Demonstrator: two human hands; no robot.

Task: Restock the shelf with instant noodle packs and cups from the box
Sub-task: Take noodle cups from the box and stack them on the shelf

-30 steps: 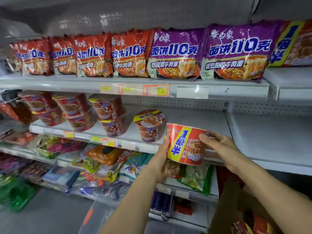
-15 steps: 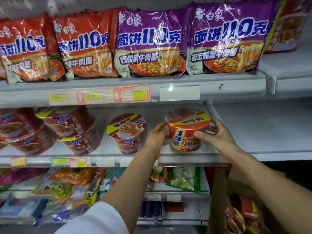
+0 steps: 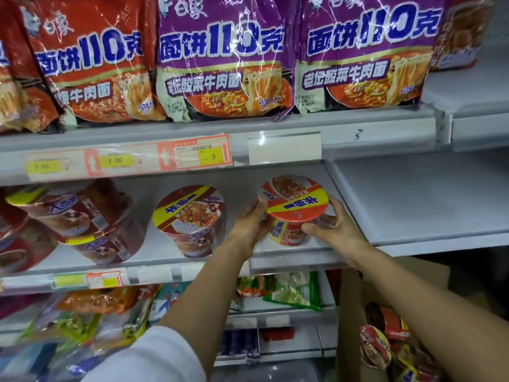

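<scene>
We held the red noodle cup [image 3: 296, 213] with both our hands on the middle shelf [image 3: 413, 205], near its front edge. The cup stood upright with its base on the shelf. Its lid was orange-red with a yellow band and blue characters, and the side wall showed a picture of noodles. Our left hand [image 3: 249, 226] pressed the left side of the cup with fingers curled around it, and our right hand [image 3: 334, 226] gripped the right side, the thumb on the front under the lid rim.

Just beside it, to the left, stood a darker cup [image 3: 192, 219] with a similar yellow band, not touching ours. Further left some more cups [image 3: 80, 224] lay tilted in a stack, blurred, so we could not read their labels. The back of our cup was hidden by our fingers.

The shelves were grey-white metal with price tags [image 3: 201, 155] on the front rail. On the top shelf leaned purple noodle packs [image 3: 223, 59] and red noodle packs [image 3: 91, 59], cut off by the upper edge. Under the middle shelf there were mixed packets [image 3: 292, 290], hard to make out. At the lower right corner a cardboard box [image 3: 355, 304] held more cups and packs, only partly in view.
</scene>
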